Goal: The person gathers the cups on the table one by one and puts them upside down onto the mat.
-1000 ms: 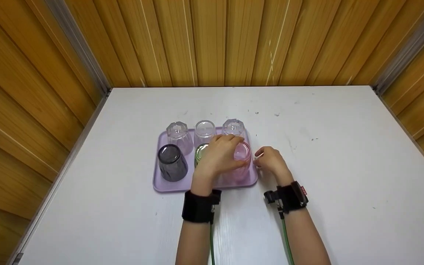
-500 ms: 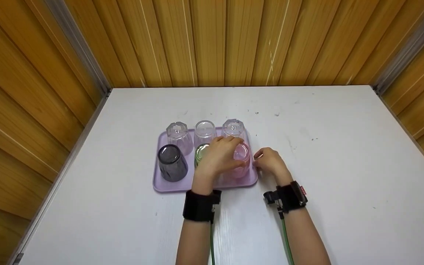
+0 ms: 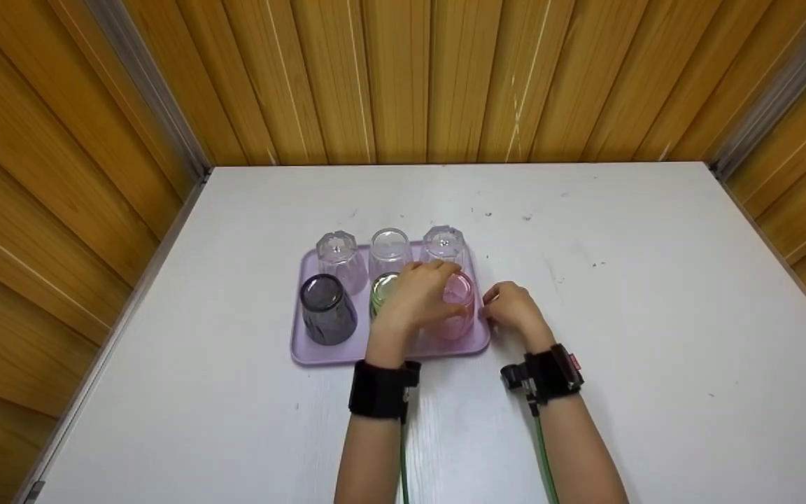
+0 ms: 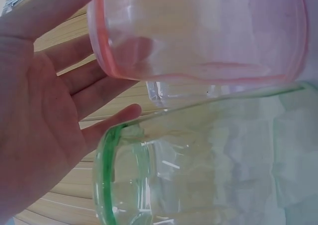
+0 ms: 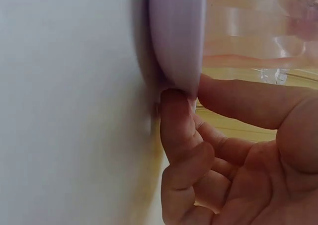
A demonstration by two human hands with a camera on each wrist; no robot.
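A pink glass [image 3: 460, 318] stands upside down at the right front of a lilac tray [image 3: 361, 353]. My left hand [image 3: 413, 297] holds this glass near its base, thumb in front and fingers behind. Beside it, partly hidden by that hand, is an upturned green glass [image 4: 198, 170]. At the tray's right side my right hand [image 3: 515, 308] pinches the rim; in the right wrist view its thumb [image 5: 243, 101] lies on the tray edge [image 5: 179, 36] with a bent finger underneath.
An upturned dark grey glass [image 3: 329, 315] occupies the tray's left front. Behind stand three clear upturned glasses, including the middle one [image 3: 389, 248]. The white table [image 3: 655, 280] meets wood-patterned panels [image 3: 403, 84] at the back and sides.
The pink glass has shifted very slightly left, with my left hand around it. My right hand stays at the tray rim, almost unmoved.
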